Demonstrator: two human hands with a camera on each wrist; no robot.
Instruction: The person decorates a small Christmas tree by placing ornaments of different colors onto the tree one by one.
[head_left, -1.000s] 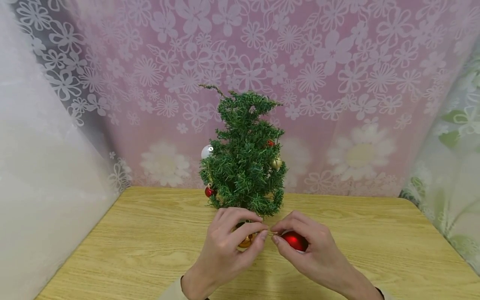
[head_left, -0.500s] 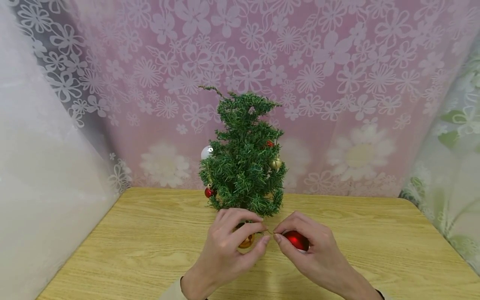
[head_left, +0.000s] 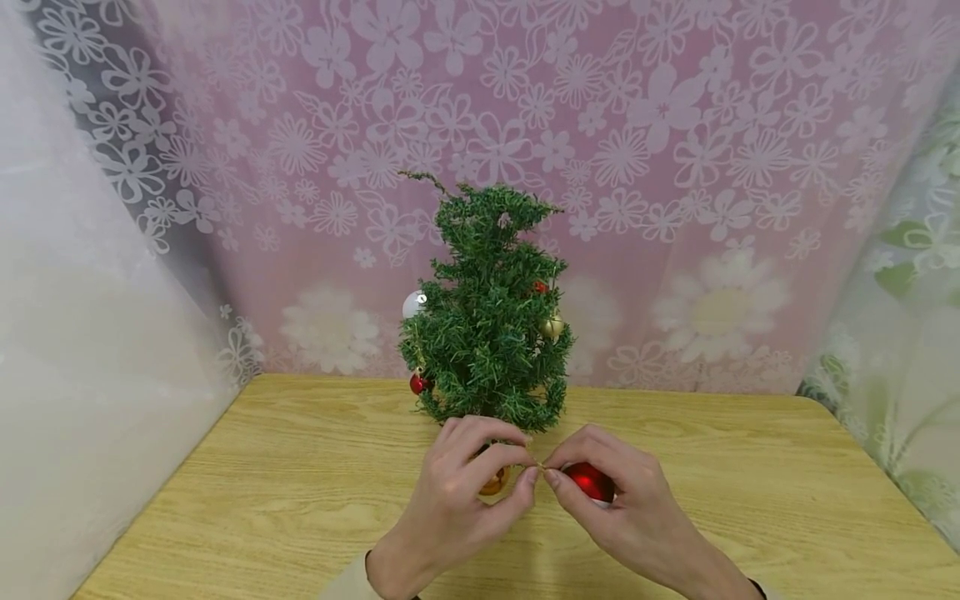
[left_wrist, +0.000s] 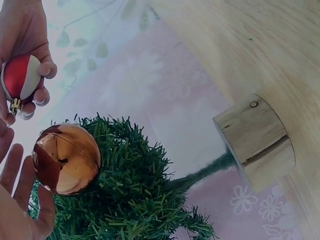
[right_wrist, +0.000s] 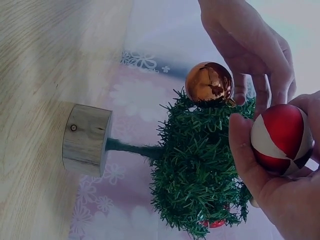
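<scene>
My right hand (head_left: 622,492) holds a red and white bauble (head_left: 589,482) with its cap toward the left hand, thumb and forefinger at a thin gold string (head_left: 542,466). My left hand (head_left: 468,487) meets it there, thumb and forefinger almost together at the string; its other fingers spread loosely beside a shiny copper-gold bauble (left_wrist: 66,159). That bauble hangs low on the front of a small artificial Christmas tree (head_left: 487,325). The right wrist view shows the bauble's red and white panels in the right hand. The exact grip of the left fingertips is partly hidden.
On the wooden table (head_left: 300,483) the tree stands on a round wooden base (left_wrist: 257,142). A white bauble (head_left: 412,305) and a small red bauble (head_left: 420,383) hang at its left, a pale gold bauble (head_left: 552,325) at its right. Flowered curtains (head_left: 675,167) surround the table.
The right hand with the red and white bauble drew slightly right, baring a curved bit of string, then came back to the left fingertips. The left hand has barely moved.
</scene>
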